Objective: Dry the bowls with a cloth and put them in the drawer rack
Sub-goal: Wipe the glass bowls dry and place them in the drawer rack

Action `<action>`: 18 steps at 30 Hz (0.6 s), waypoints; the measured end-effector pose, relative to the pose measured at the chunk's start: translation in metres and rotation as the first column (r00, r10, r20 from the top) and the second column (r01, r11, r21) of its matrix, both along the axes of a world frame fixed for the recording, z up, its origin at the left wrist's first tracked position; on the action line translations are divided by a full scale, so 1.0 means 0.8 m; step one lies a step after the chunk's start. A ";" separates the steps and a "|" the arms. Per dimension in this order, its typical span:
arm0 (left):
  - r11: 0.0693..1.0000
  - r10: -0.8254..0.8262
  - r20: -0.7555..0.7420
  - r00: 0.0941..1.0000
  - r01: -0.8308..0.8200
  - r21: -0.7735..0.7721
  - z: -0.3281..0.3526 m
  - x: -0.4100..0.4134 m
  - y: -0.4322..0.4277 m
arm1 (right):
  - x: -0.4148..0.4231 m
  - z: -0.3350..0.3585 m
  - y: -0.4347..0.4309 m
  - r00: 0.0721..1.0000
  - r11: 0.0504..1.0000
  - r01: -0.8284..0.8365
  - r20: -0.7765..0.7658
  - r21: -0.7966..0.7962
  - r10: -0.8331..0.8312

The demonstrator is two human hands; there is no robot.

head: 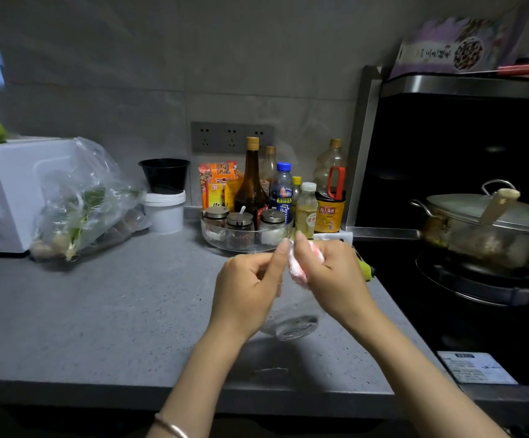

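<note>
Oven [7, 191] left — pot [490, 229] right

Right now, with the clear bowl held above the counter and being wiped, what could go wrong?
1. The clear bowl hangs above the countertop, apparently gripped only at its rim by the left hand; it could slip and break.
2. The right hand rubs with the cloth just in front of the tray of spice jars; a wide stroke might knock one over.
</note>
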State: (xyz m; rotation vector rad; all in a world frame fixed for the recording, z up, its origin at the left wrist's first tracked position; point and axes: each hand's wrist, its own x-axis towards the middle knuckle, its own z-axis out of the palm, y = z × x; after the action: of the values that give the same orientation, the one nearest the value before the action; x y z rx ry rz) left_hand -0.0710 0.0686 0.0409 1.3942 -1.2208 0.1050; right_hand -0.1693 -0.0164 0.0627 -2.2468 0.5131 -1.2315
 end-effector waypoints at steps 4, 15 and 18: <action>0.991 0.034 -0.166 0.986 -0.054 -0.120 -0.003 -0.007 0.007 | 0.001 -0.010 0.000 0.994 0.998 -0.047 0.098 0.038 0.043; 0.953 0.109 -0.492 0.864 -0.232 -0.197 -0.016 -0.020 -0.006 | 0.017 -0.038 0.044 0.983 0.868 0.137 -0.044 -0.477 -0.179; 0.947 0.119 -0.522 0.845 -0.255 -0.196 -0.016 -0.025 -0.001 | 0.012 -0.034 0.029 1.000 0.968 -0.001 -0.020 -0.250 -0.004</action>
State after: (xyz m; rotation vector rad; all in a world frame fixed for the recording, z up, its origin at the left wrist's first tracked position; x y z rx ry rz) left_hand -0.0907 0.0677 0.0281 1.2045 -0.6042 0.0294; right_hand -0.1595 0.0070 0.0352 -2.4699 0.3847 -1.3399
